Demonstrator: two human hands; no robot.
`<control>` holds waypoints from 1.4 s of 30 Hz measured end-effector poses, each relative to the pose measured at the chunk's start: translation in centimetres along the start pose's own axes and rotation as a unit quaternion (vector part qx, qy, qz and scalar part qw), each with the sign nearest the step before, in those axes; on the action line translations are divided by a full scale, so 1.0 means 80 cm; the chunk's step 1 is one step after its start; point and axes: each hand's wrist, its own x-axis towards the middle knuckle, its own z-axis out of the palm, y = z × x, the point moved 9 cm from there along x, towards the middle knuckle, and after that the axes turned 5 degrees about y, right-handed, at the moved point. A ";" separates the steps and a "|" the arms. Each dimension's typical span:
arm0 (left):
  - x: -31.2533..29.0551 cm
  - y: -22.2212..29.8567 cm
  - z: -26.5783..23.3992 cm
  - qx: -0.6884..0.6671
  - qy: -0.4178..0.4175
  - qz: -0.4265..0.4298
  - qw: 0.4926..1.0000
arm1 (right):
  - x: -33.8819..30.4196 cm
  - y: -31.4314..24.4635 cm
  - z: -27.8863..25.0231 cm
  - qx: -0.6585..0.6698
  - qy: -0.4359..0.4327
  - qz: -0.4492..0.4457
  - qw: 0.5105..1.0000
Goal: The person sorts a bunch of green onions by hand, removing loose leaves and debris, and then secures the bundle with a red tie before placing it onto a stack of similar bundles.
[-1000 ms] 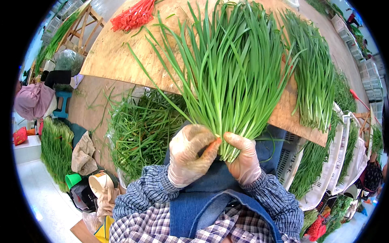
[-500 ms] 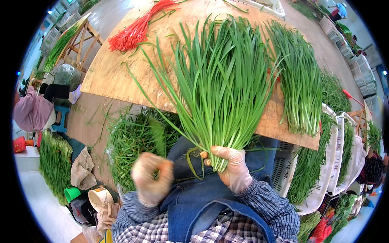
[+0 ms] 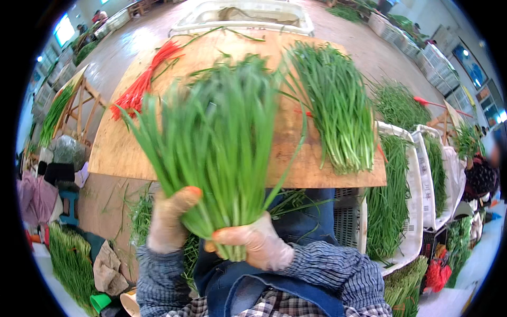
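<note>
The right hand [image 3: 259, 244], in a thin clear glove, is clamped around the pale stem ends of a fanned bunch of long green chives [image 3: 216, 153], held upright in front of the chest. The left hand [image 3: 170, 219], also gloved, cups the bundle's near-left side just above that hold, fingers curled against the stalks. Judged light, limp and easily bruised; the leaves splay freely, so the firm base is the only sound place to grasp. Beyond the grip lies a rounded plywood board [image 3: 119, 153], bearing a second heap of green chives [image 3: 338, 113] to the far right and a sheaf of red ties [image 3: 141, 82] to the far left.
</note>
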 end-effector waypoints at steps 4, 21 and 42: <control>-0.002 0.033 0.033 -0.030 -0.046 -0.017 0.998 | 0.005 -0.006 0.019 0.041 -0.048 -0.012 0.998; -0.007 -0.112 -0.026 -0.042 -0.021 -0.226 0.973 | 0.001 0.062 -0.088 -0.076 0.004 0.070 0.995; -0.017 -0.122 -0.021 -0.002 -0.051 -0.222 0.974 | 0.024 0.011 -0.079 -0.108 0.148 -0.081 0.980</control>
